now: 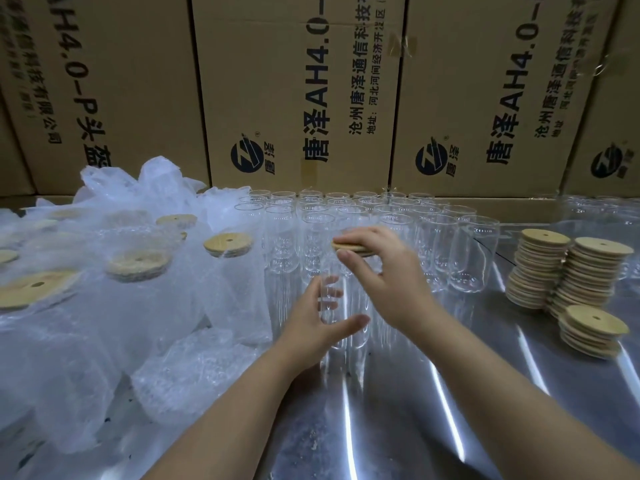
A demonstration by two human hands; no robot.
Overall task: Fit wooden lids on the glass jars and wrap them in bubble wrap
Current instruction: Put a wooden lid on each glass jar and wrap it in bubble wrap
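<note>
Wooden lid (351,248) pinched flat in right hand (391,271), held level over jar (341,306) mouth for seating. Jar steadied near table (519,393) edge by left hand (311,327), seemingly cupped loosely around glass; contact unclear through transparency.

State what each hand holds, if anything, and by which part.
The right hand pinches a round wooden lid by its rim. The left hand curls around a clear glass jar, not yet gripping.
</note>
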